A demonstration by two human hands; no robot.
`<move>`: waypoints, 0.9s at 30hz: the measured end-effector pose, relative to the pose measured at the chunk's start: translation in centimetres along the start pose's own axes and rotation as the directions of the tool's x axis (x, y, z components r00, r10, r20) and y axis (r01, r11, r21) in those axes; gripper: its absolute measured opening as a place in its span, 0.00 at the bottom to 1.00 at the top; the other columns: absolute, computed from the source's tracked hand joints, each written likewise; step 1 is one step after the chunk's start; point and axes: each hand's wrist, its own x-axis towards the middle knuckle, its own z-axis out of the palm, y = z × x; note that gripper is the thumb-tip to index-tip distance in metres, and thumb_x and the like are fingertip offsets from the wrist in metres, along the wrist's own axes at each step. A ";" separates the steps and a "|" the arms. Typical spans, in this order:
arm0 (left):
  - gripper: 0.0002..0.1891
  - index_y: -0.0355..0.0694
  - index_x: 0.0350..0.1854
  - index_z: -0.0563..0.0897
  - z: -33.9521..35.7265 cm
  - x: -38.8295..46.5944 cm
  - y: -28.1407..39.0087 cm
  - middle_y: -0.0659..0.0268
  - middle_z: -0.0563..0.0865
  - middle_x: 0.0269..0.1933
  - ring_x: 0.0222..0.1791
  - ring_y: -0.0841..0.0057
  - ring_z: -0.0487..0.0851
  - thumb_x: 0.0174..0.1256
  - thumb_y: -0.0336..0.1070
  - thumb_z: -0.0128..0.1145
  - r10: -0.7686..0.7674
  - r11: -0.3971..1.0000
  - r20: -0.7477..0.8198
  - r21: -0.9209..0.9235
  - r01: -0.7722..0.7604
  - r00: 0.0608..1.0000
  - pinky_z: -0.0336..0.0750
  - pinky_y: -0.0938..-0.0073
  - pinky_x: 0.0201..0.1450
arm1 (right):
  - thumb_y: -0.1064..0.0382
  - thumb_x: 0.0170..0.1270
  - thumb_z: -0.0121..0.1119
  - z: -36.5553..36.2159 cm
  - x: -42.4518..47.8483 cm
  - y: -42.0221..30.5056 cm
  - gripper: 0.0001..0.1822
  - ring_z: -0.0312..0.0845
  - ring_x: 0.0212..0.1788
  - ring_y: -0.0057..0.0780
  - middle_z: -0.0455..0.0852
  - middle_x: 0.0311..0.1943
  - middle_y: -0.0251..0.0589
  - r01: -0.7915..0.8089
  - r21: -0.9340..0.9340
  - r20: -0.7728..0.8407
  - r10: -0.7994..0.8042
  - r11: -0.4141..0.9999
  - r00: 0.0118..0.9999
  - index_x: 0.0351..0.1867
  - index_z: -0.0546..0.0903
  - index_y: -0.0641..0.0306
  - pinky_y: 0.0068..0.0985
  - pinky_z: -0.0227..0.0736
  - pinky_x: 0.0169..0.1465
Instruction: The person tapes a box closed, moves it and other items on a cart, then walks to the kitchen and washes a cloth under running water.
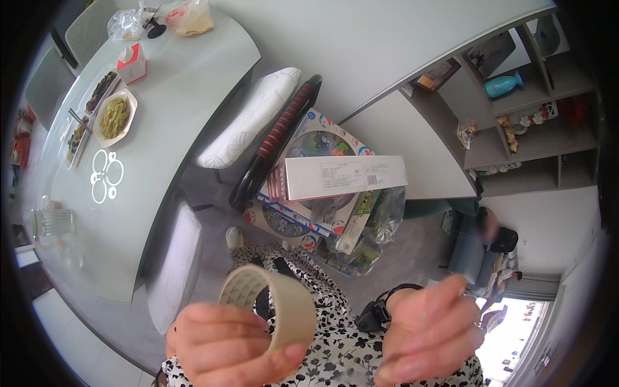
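Observation:
My left hand (227, 343) grips a roll of beige adhesive tape (294, 309), thumb on its outer face and fingers around its near side. The tape's core has a printed pattern inside. To the right, my right hand (430, 334) is raised with curled fingers, partly blurred; I cannot tell whether it pinches a strip of tape. A black strap with a buckle (373, 317) circles that wrist. Beyond both hands is a pile of boxed toys (314, 140), topped by a long white carton (346, 176) that bears print and a barcode. Clear-wrapped green toys (365, 254) lie at its near side.
A black bar with red bands (278, 135) lies along the pile's left side, beside white-covered chairs (254, 116). The pale table (159, 111) at left bears a plate of food (115, 118), chopsticks (80, 120) and a tissue box (131, 65). Shelves (532, 140) stand at right.

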 end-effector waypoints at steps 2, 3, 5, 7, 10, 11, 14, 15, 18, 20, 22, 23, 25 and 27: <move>0.05 0.35 0.28 0.80 0.2 0.0 -0.7 0.70 0.78 0.17 0.13 0.81 0.74 0.52 0.32 0.58 0.013 0.998 0.034 0.062 -0.015 0.999 0.72 0.80 0.23 | 0.61 0.41 0.74 -2.3 1.0 1.6 0.10 0.66 0.36 0.20 0.70 0.34 0.20 -0.081 -0.025 0.285 0.085 0.996 0.955 0.21 0.81 0.46 0.27 0.53 0.39; 0.06 0.35 0.28 0.80 0.1 0.0 -0.9 0.70 0.78 0.17 0.13 0.81 0.74 0.53 0.33 0.60 0.018 0.995 0.050 0.093 -0.023 0.999 0.73 0.79 0.24 | 0.61 0.40 0.74 -2.1 0.5 1.3 0.10 0.66 0.36 0.20 0.71 0.34 0.20 -0.119 -0.010 0.211 0.119 0.993 0.970 0.21 0.81 0.45 0.27 0.53 0.39; 0.07 0.36 0.31 0.80 -1.0 0.3 1.5 0.68 0.79 0.19 0.15 0.79 0.76 0.55 0.34 0.58 0.013 0.990 0.113 0.140 -0.029 0.994 0.75 0.78 0.27 | 0.61 0.39 0.74 -1.6 -0.7 0.1 0.10 0.66 0.36 0.19 0.71 0.33 0.20 -0.179 0.036 0.069 0.176 0.983 0.982 0.20 0.82 0.44 0.27 0.53 0.38; 0.03 0.42 0.31 0.80 -0.8 1.1 3.5 0.70 0.82 0.20 0.19 0.80 0.81 0.55 0.32 0.56 0.005 0.988 0.028 0.151 -0.009 1.000 0.77 0.78 0.32 | 0.63 0.42 0.72 -2.5 0.8 -0.7 0.09 0.66 0.36 0.19 0.72 0.29 0.19 -0.018 0.131 0.090 0.007 0.991 0.996 0.21 0.82 0.44 0.24 0.54 0.39; 0.02 0.44 0.30 0.80 -1.1 1.4 4.7 0.72 0.82 0.20 0.19 0.81 0.81 0.55 0.33 0.56 -0.054 0.978 0.088 0.205 0.035 0.995 0.77 0.80 0.33 | 0.67 0.50 0.67 -1.1 1.4 -0.2 0.07 0.68 0.36 0.14 0.73 0.31 0.16 0.127 0.113 -0.022 -0.126 0.985 0.992 0.25 0.80 0.47 0.22 0.58 0.43; 0.02 0.44 0.30 0.80 -1.0 1.3 4.7 0.72 0.82 0.20 0.19 0.82 0.81 0.56 0.34 0.56 -0.054 0.977 0.084 0.209 0.036 0.995 0.77 0.80 0.33 | 0.67 0.50 0.66 -1.2 1.3 -0.3 0.07 0.68 0.37 0.14 0.73 0.31 0.16 0.102 0.103 -0.014 -0.101 0.990 0.995 0.25 0.80 0.47 0.22 0.58 0.44; 0.02 0.45 0.31 0.80 -1.4 1.5 5.2 0.73 0.82 0.20 0.19 0.82 0.81 0.57 0.34 0.55 -0.027 0.974 0.061 0.227 0.012 0.998 0.77 0.81 0.34 | 0.67 0.51 0.66 -1.1 1.9 -0.7 0.07 0.67 0.38 0.14 0.73 0.32 0.16 0.115 0.114 0.002 -0.116 0.987 0.993 0.26 0.80 0.47 0.22 0.57 0.45; 0.03 0.45 0.31 0.80 -1.3 1.4 4.8 0.72 0.82 0.20 0.19 0.82 0.81 0.57 0.33 0.55 -0.014 0.979 0.079 0.204 -0.003 0.997 0.77 0.81 0.34 | 0.66 0.51 0.65 -0.9 1.9 -0.2 0.07 0.67 0.38 0.14 0.73 0.32 0.16 0.147 0.116 -0.011 -0.146 0.982 0.989 0.26 0.80 0.47 0.23 0.56 0.45; 0.03 0.45 0.31 0.80 -1.0 1.4 4.0 0.72 0.82 0.20 0.19 0.82 0.81 0.57 0.33 0.54 0.012 0.985 0.103 0.170 -0.030 0.995 0.77 0.80 0.34 | 0.66 0.51 0.65 -1.4 1.3 0.0 0.07 0.67 0.38 0.13 0.73 0.32 0.15 0.147 0.079 -0.013 -0.147 0.986 0.989 0.26 0.80 0.46 0.23 0.56 0.46; 0.03 0.45 0.31 0.80 -1.0 1.7 4.0 0.72 0.82 0.20 0.19 0.82 0.81 0.58 0.33 0.54 -0.008 0.986 0.119 0.169 -0.012 0.993 0.77 0.80 0.34 | 0.66 0.51 0.66 -1.5 1.5 0.2 0.07 0.67 0.38 0.13 0.73 0.32 0.15 0.149 0.076 -0.011 -0.149 0.986 0.989 0.26 0.81 0.45 0.23 0.56 0.47; 0.03 0.45 0.31 0.80 -1.2 2.0 4.3 0.72 0.82 0.20 0.19 0.82 0.81 0.58 0.33 0.55 -0.057 0.987 0.151 0.155 0.033 0.987 0.77 0.80 0.33 | 0.65 0.50 0.66 -1.3 1.8 0.5 0.07 0.67 0.39 0.12 0.73 0.32 0.14 0.176 0.087 -0.016 -0.175 0.981 0.984 0.26 0.81 0.43 0.23 0.56 0.47; 0.03 0.45 0.31 0.80 -1.1 2.0 4.1 0.72 0.82 0.20 0.19 0.82 0.81 0.58 0.33 0.55 -0.048 0.990 0.129 0.136 0.031 0.991 0.77 0.80 0.33 | 0.65 0.50 0.66 -1.4 1.8 0.6 0.07 0.67 0.38 0.12 0.73 0.32 0.14 0.169 0.082 -0.012 -0.169 0.982 0.986 0.26 0.82 0.43 0.23 0.56 0.47; 0.03 0.44 0.32 0.80 -0.6 1.9 3.5 0.72 0.82 0.20 0.18 0.81 0.80 0.58 0.33 0.55 -0.032 0.994 0.087 0.103 0.023 0.996 0.77 0.80 0.33 | 0.65 0.50 0.67 -1.5 1.8 0.7 0.07 0.67 0.38 0.11 0.73 0.32 0.14 0.157 0.076 -0.011 -0.157 0.985 0.988 0.26 0.82 0.42 0.22 0.56 0.46; 0.06 0.42 0.35 0.79 0.1 2.1 1.9 0.67 0.83 0.25 0.22 0.77 0.82 0.57 0.34 0.55 -0.024 0.995 0.092 -0.091 0.033 0.995 0.77 0.78 0.34 | 0.66 0.51 0.67 -1.7 1.8 1.2 0.08 0.67 0.38 0.11 0.73 0.32 0.13 0.221 0.118 -0.011 -0.222 0.968 0.975 0.26 0.82 0.42 0.22 0.56 0.46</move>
